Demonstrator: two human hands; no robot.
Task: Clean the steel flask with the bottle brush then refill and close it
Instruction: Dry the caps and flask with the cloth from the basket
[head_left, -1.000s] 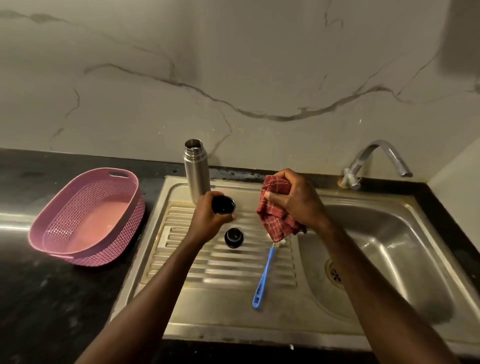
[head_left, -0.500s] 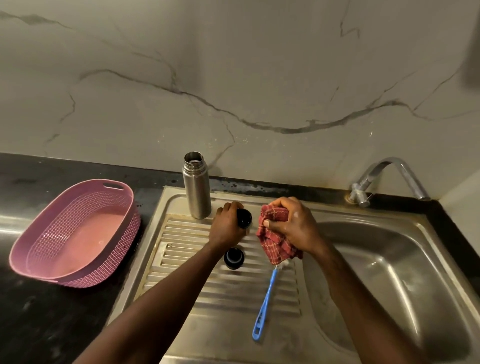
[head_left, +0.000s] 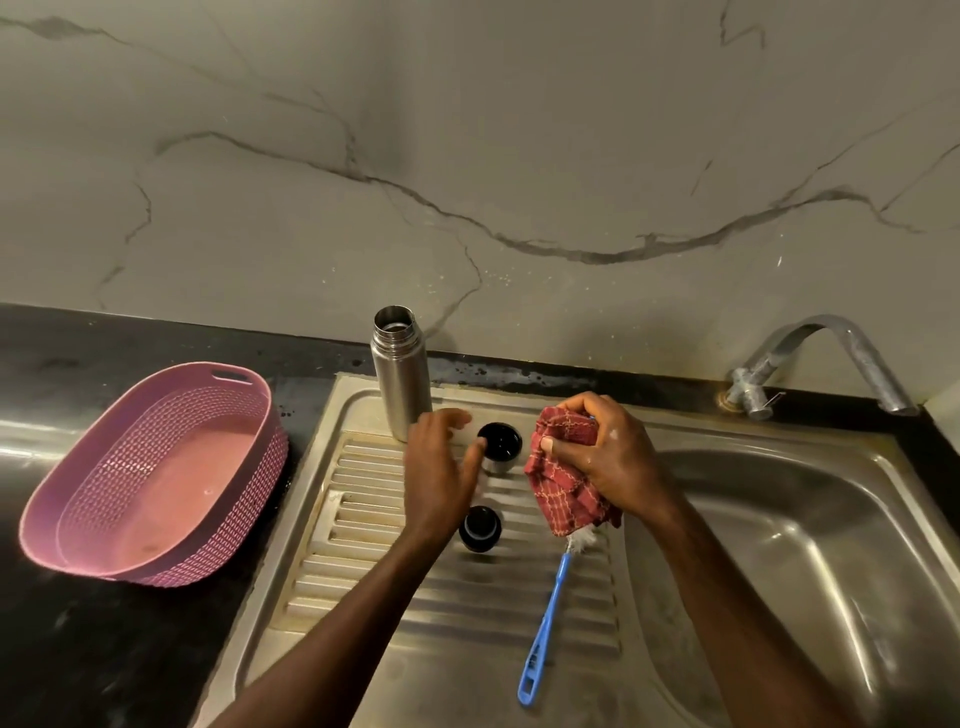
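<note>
Kitchen sink unit, dim warm light: a stainless steel drainboard (head_left: 467, 613) w/ raised ribs sits left of the basin (head_left: 789, 545), both set in a black countertop (head_left: 78, 649). Behind runs a pale marble-look wall (head_left: 467, 156) w/ grey veins; a chrome tap (head_left: 826, 353) bends over the basin's back corner.

On the counter at left, a pink oval plastic basket (head_left: 67, 525), lattice-walled, w/ a slot handle at its far end.

The steel flask (head_left: 401, 374), a brushed cylinder w/ threaded neck, stands upright & uncapped at the drainboard's back edge. Just right of it stands a small steel cup-lid (head_left: 500, 447), mouth up, dark inside. Nearer the viewer, a black round stopper (head_left: 480, 528) rests on the ribs. The bottle brush (head_left: 545, 623), blue flat plastic handle w/ white bristles at the top, lies lengthwise on the board, its bristle end under the cloth's hanging hem.

Left hand (head_left: 441, 478) is spread loose, fingers mostly straight, one fingertip at the cup-lid's rim; whether it truly touches, can't tell. It grips nothing. Right hand (head_left: 608, 462) bunches a red checked cloth (head_left: 566, 483), fingers & thumb curled round the wad, above the board beside the cup-lid.
</note>
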